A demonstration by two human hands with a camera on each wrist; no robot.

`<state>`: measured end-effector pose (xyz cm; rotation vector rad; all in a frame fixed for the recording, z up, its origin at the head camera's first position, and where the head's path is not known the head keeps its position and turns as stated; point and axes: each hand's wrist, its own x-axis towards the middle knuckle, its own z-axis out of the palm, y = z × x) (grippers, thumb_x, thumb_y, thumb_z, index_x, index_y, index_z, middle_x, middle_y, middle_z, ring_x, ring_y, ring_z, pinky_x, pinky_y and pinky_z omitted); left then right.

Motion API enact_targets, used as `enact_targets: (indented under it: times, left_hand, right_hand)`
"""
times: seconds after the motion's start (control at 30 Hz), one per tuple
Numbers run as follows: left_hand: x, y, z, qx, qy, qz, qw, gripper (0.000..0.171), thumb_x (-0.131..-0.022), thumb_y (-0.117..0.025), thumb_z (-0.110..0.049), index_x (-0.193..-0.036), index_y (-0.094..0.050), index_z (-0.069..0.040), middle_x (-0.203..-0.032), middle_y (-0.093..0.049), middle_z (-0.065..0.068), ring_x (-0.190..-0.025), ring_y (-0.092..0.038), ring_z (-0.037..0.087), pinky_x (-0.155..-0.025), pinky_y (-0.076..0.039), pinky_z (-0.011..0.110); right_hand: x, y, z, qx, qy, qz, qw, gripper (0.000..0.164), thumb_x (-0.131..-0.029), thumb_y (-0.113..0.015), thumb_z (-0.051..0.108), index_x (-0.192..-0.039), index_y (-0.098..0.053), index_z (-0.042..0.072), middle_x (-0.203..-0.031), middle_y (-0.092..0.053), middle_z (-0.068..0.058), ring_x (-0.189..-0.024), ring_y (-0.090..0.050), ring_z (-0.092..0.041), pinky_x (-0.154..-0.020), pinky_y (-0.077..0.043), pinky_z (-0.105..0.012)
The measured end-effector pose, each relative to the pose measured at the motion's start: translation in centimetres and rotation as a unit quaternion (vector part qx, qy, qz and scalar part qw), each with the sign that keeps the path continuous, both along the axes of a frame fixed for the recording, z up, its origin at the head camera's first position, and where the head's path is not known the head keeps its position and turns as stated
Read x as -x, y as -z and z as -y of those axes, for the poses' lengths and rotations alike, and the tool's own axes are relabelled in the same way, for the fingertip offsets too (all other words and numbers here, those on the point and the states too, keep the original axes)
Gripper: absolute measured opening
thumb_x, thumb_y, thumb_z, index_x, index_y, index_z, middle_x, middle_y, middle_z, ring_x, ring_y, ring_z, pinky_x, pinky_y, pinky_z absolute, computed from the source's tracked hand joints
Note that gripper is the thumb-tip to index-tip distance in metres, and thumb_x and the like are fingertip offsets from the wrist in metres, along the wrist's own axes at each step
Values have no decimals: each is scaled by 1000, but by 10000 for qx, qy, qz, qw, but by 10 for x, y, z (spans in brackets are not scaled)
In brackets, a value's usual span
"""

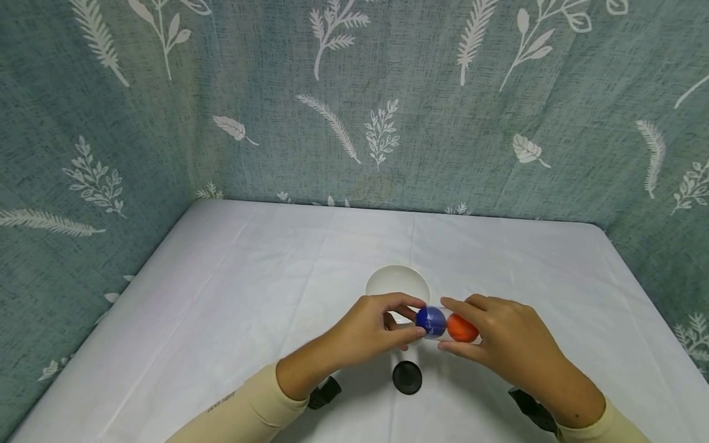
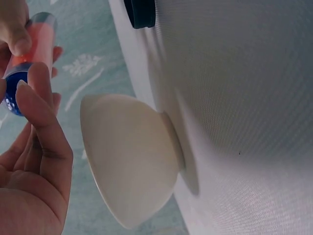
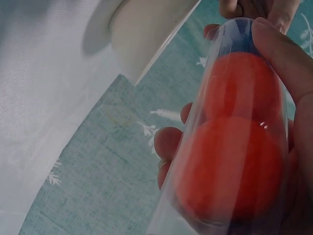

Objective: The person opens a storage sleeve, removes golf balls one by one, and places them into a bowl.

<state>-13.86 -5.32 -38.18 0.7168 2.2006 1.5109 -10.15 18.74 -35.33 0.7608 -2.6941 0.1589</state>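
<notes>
A clear tube (image 3: 195,142) lies across the space between both hands, above the table. Two orange balls (image 3: 230,166) sit in it one behind the other. At its left end is a blue ball (image 1: 431,322) with white marks, seemingly part-way out of the rim. My left hand (image 1: 379,321) pinches this ball between thumb and fingertips. Round the tube curl the fingers and thumb of my right hand (image 1: 498,329). Just beyond the hands a white bowl (image 2: 129,156) stands upright on the table; its inside is partly hidden by the left hand in the head view.
A round black lid (image 1: 407,377) lies on the white-covered table (image 1: 266,289), nearer than the hands. Green leaf-patterned cloth (image 1: 266,92) hangs behind the table and along its sides. Dark wrist straps show under both forearms.
</notes>
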Motion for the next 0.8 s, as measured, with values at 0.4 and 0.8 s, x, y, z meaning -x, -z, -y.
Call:
enact_targets:
  times: [0.4,0.8]
  left_hand:
    - [1,1,-1,-9,-3,-105,9999,41,-90,-76,-26,-129,-65,-20,-112,-72,5,-69,-72,15,-64,-59,27]
    - [1,2,-1,35,-236,-234,9994,38,-88,-78,-25,-124,-67,-21,-108,-72,0,-67,-70,11,-61,-56,25]
  right_hand:
    - [1,3,-1,132,-111,-145,9997,61,-71,-82,62,-117,-75,21,-89,-73,0,-66,-62,-8,-57,-53,-23]
    - [3,4,-3,233,-136,-166,9995,61,-72,-81,61,-119,-74,24,-91,-73,1,-68,-63,-8,-57,-54,-24]
